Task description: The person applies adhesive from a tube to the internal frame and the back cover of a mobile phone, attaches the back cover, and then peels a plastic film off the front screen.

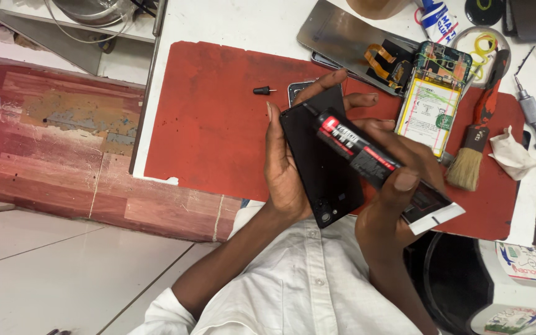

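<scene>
My left hand (283, 170) grips a black phone back cover (321, 180) along its left edge, holding it over the red work mat (212, 118). My right hand (398, 198) is closed around a black glue tube (367, 158) with a red band, its fine nozzle tip touching the cover's upper left edge. The tube's small black cap (263, 90) lies loose on the mat, left of the hands.
An opened phone with its battery exposed (434, 105) lies on the mat beside a metal phone frame (355, 40). A red-handled brush (476, 139), a crumpled tissue (513, 155), a screwdriver (531, 111) and a small dish of yellow rings (485, 46) sit at the right.
</scene>
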